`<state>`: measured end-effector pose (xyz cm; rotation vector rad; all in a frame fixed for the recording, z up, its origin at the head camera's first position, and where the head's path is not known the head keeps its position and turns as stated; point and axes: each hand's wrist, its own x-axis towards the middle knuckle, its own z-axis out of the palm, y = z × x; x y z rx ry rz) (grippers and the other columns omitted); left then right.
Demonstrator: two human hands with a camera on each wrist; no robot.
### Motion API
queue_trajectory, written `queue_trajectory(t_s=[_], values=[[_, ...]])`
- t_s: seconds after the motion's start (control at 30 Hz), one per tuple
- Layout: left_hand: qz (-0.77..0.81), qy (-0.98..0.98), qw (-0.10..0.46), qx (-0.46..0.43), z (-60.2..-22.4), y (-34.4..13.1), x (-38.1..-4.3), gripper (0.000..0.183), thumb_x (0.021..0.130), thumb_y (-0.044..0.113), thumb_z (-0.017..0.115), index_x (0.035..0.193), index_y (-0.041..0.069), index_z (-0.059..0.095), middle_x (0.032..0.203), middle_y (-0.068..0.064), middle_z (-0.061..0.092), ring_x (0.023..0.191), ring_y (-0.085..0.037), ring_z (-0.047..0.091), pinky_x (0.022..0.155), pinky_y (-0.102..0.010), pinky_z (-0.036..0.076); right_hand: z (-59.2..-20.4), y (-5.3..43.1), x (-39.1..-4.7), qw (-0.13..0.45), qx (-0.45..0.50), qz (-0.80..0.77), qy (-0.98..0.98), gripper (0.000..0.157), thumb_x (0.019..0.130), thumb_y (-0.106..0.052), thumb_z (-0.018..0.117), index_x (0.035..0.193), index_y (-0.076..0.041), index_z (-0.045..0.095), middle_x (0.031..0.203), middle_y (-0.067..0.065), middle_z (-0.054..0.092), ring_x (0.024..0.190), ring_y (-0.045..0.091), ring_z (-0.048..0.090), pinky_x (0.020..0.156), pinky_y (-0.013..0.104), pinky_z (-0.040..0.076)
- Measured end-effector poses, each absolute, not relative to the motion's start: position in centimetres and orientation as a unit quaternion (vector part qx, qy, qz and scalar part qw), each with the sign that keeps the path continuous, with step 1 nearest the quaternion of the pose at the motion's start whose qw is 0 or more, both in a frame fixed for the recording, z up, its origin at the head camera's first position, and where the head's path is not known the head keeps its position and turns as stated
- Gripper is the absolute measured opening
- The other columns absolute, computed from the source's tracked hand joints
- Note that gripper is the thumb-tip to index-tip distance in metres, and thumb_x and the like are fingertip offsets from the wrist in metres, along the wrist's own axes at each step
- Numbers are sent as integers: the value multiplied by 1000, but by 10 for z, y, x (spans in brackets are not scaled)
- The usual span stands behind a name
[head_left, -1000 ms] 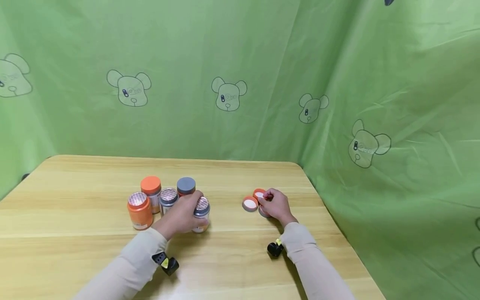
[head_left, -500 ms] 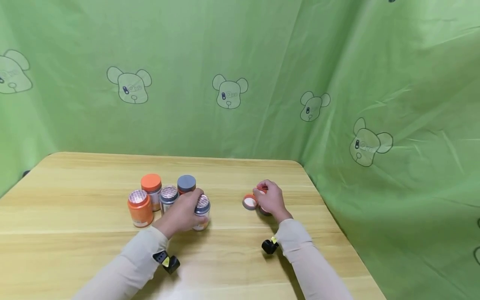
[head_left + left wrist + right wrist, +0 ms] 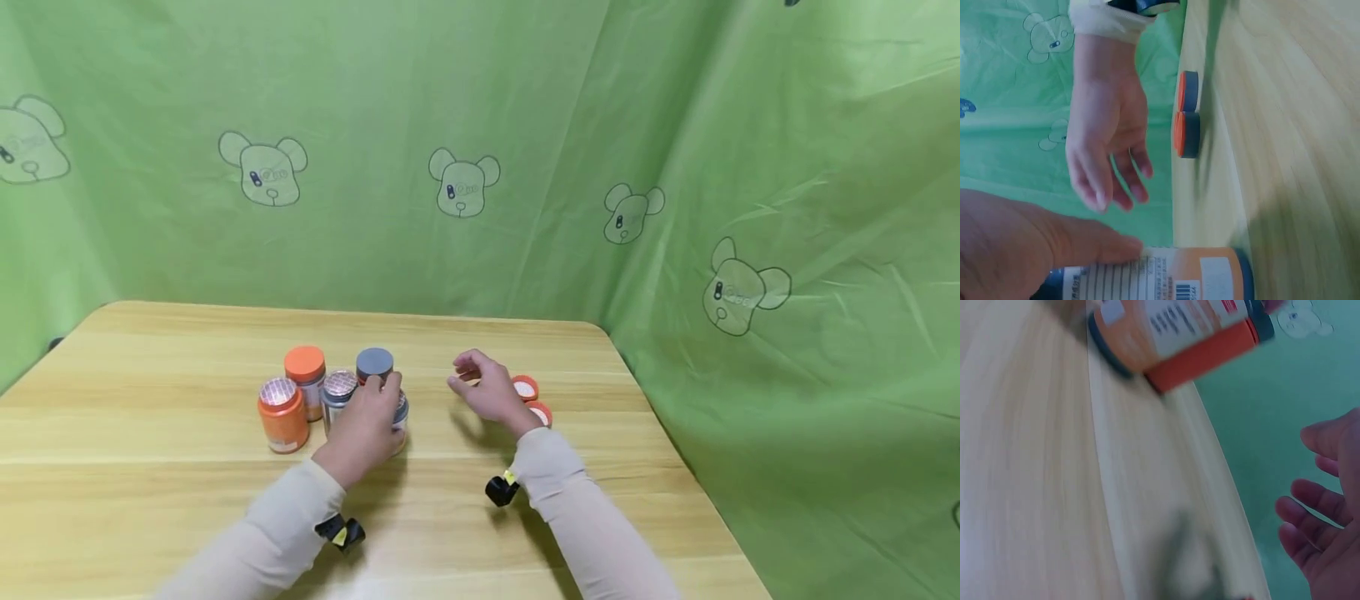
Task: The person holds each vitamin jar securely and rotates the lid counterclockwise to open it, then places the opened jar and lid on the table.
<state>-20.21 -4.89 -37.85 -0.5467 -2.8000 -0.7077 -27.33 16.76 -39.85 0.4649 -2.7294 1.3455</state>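
Observation:
My left hand (image 3: 363,429) grips a foil-topped jar (image 3: 402,414) with a grey neck, at the right end of a group of jars. Along its label (image 3: 1207,275) lies my left thumb (image 3: 1100,242) in the left wrist view. My right hand (image 3: 486,392) hovers above the table between the jars and the loose lids, fingers loosely bent with nothing in them. Beside that hand lie two orange-and-grey lids (image 3: 525,387) with white inner faces up; its palm and wrist hide some of the table there.
Around the left hand stand an orange foil-topped jar (image 3: 283,423), a grey foil-topped jar (image 3: 337,392), an orange-lidded jar (image 3: 305,371) and a grey-lidded jar (image 3: 375,363). A green curtain (image 3: 360,250) hangs behind the wooden table (image 3: 150,392).
My right hand has left the lids and moved left toward the jars. The gripped jar has shifted slightly left, and my left hand now covers more of its top.

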Motion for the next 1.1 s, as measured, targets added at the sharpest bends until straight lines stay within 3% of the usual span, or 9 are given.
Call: queue_trajectory(t_s=[0.37, 0.57, 0.77, 1.1], values=[[-209, -927, 220, -222, -371, -44, -208, 56, 53, 0, 84, 103, -1, 57, 92, -19, 49, 79, -35, 50, 74, -46, 46, -382, 126, -280, 30, 265, 413, -871, 50, 90, -13, 69, 136, -12, 50, 130, 17, 56, 108, 31, 61, 87, 46, 51], [-202, -925, 234, -221, -376, -52, -204, 48, 59, 4, 84, 99, -5, 59, 91, -20, 49, 78, -33, 49, 71, -43, 47, -388, 105, -279, 17, 330, 375, -866, 57, 92, -5, 65, 144, -12, 43, 142, 16, 47, 114, 34, 58, 88, 46, 51], [-189, -907, 283, -248, -378, -55, -205, 35, 59, -5, 77, 88, -8, 59, 86, -18, 49, 76, -33, 47, 70, -43, 45, -392, 94, -281, 37, 396, 308, -865, 52, 95, 2, 56, 145, -10, 43, 141, 12, 49, 125, 27, 49, 99, 34, 43], [-177, -900, 303, -258, -380, -56, -207, 29, 62, -9, 73, 88, -8, 60, 87, -19, 52, 74, -32, 46, 67, -42, 43, -393, 83, -279, 39, 348, 284, -893, 54, 91, 5, 58, 140, -11, 42, 133, 14, 56, 119, 25, 56, 100, 31, 42]])
